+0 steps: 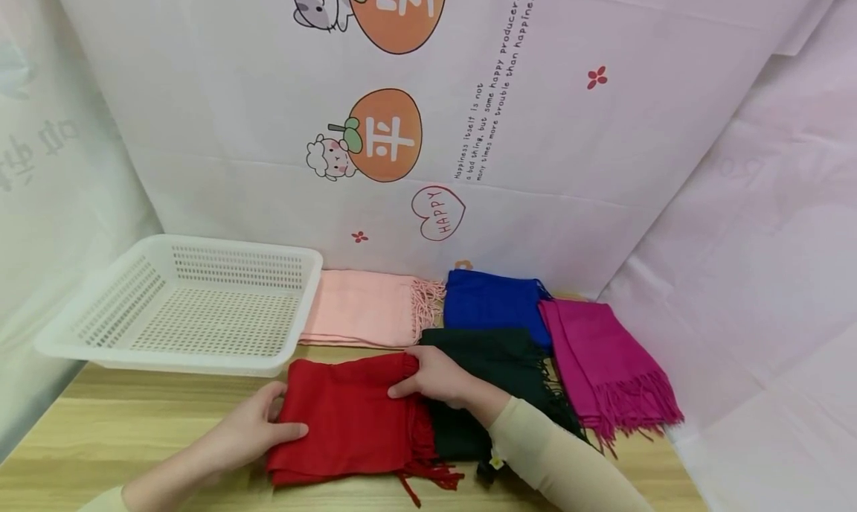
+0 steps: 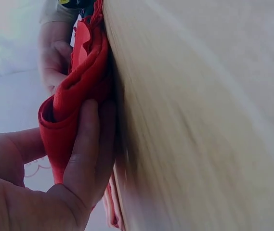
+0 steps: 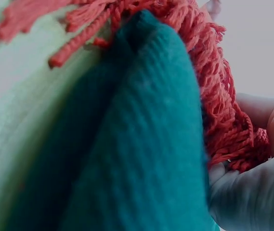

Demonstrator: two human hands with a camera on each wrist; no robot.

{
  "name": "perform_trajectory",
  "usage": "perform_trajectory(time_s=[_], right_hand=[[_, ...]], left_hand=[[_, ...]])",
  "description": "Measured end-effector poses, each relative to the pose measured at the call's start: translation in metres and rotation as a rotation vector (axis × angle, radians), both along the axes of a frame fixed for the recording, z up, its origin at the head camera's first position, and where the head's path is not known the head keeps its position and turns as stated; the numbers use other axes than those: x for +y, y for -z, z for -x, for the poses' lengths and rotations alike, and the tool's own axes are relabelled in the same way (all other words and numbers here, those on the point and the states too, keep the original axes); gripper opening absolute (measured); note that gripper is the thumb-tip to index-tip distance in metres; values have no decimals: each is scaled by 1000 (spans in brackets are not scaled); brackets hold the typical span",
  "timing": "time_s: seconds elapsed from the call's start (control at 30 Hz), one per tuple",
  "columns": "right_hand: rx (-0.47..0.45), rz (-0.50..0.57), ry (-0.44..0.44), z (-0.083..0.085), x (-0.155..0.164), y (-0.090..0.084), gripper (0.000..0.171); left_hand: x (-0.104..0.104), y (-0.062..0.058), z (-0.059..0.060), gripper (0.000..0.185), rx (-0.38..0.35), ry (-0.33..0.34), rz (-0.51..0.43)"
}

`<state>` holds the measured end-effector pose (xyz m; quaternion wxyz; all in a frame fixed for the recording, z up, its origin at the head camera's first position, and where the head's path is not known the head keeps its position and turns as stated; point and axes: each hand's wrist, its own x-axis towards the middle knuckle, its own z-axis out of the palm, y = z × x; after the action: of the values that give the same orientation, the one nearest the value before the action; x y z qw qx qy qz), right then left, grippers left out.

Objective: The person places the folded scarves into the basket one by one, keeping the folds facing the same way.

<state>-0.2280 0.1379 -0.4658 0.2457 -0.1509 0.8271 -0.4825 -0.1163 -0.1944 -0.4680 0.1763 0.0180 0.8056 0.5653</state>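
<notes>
the red scarf (image 1: 351,419) lies folded on the wooden surface (image 1: 100,430) in front of the white basket (image 1: 181,304), not yet in it. the left hand (image 1: 251,426) pinches its left edge, thumb on top and fingers beneath; the right hand (image 1: 435,378) grips its upper right corner. the basket holds nothing; the pink scarf (image 1: 361,307), blue scarf (image 1: 492,300), dark green scarf (image 1: 495,359) and magenta scarf (image 1: 605,367) lie untouched behind.

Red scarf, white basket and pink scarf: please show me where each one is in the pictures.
red scarf (image 1: 348,415), head view, middle of the folded cloth.
white basket (image 1: 161,359), head view, near rim.
pink scarf (image 1: 361,307), head view, flat folded part.
</notes>
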Motion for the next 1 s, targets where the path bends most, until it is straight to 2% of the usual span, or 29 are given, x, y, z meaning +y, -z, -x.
perform_trajectory(time_s=[0.3, 0.53, 1.0], right_hand=[[-2, 46, -12, 0, 4, 3, 57], [-7, 72, -28, -2, 6, -2, 43], [-11, 123, -36, -4, 14, -8, 41]], left_hand=[[1, -3, -3, 74, 9, 39, -64], [2, -5, -5, 70, 37, 78, -127], [9, -9, -9, 73, 75, 34, -100]])
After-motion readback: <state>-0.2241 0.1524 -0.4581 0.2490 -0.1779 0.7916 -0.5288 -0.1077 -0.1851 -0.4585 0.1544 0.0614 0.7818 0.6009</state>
